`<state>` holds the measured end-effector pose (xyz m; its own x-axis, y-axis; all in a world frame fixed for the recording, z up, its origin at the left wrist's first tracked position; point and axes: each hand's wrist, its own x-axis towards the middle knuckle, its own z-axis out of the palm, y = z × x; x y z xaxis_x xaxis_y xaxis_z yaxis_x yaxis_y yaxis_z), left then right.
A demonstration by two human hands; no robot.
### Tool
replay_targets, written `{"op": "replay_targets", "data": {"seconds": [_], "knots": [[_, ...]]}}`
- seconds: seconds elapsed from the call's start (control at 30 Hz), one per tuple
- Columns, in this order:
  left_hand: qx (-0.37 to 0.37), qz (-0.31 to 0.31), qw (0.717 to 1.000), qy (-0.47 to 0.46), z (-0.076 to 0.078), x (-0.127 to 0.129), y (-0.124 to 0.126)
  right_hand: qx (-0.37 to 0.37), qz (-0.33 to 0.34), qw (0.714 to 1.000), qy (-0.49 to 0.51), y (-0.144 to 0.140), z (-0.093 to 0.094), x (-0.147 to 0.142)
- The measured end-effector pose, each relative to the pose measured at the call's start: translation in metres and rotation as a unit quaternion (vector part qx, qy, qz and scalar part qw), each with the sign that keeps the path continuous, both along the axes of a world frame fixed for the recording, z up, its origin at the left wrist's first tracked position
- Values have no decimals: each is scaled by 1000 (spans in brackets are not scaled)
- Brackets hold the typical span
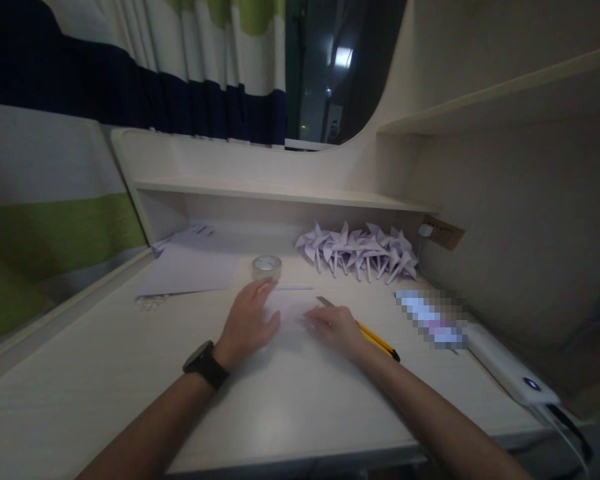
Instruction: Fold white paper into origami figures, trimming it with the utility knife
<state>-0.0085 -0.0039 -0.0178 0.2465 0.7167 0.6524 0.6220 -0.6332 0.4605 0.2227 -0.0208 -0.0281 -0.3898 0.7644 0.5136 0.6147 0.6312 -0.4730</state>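
The small white sheet of paper (293,308) lies flat near the middle of the table (300,400), and both of your hands rest on it. Your left hand (247,323) presses its palm and spread fingers on the sheet's 9 o'clock edge — no closed grip, the fingers apart and flat. Your right hand (337,328) sits at the sheet's 4 o'clock side, fingers curled loosely down with the tips on the paper; it clamps nothing that you can see. A black watch (205,363) circles your left wrist.

Just beyond your left fingertips, at 12 o'clock, stands a roll of clear tape (267,267). A yellow-and-black utility knife (375,337) lies under and beside your right hand, its blade end pointing toward 10 o'clock. At 10 o'clock from the sheet lies a larger stack of paper (190,267). At 1 o'clock a heap of folded paper pinwheels (360,252) sits against the back of the table, under a low shelf (280,193). At 3 o'clock lies a white power bank (510,370) with a cable.

The table is pale wood-grain — dimly lit. Behind it hangs a curtain (130,87) striped white, navy and green, with a dark window (330,73) beside it.
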Motion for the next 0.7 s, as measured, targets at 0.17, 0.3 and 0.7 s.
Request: {"op": "replay_targets", "data": {"seconds": [0.17,0.3,0.7], "knots": [[-41,-132,990,35,-4,12,-14,-40,-2,999,-13,-4,4,-6],[-105,-116,988,2,-6,17,-13,-36,-26,999,0,-8,4,-10],[-205,-117,972,-18,-8,21,-10,40,-72,993,-84,-13,-3,-16]]}}
